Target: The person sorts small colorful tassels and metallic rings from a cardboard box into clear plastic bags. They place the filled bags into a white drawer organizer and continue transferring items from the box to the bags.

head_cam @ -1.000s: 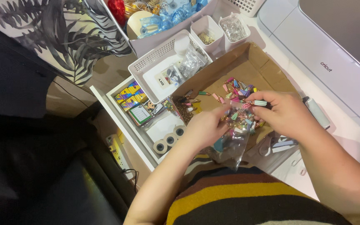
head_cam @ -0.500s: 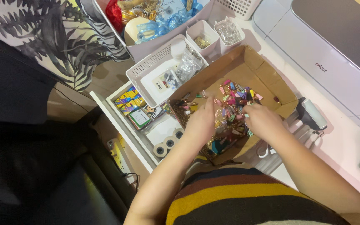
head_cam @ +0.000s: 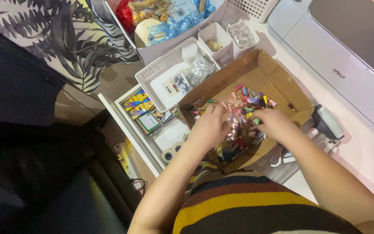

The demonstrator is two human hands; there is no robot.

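A single head-worn camera looks steeply down from above the person's chest, close over a shallow cardboard tray (head_cam: 278, 82) on a white desk (head_cam: 360, 147). The view (the only one) is tilted, with the desk edge running diagonally.

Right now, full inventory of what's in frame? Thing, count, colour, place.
cardboard tray: one, brown, centre of desk
small tassels: many, mixed colours, in the tray
white mesh basket: one, left of the tray, holds small packets
small cups: two, pale, behind the tray
bin: one, pale, top, holds blue and red items
open drawer: one, white, holds colourful boxes and tape rolls
machine: one, pale grey, right
left hand: in the tray, on the tassels
right hand: in the tray, on the tassels
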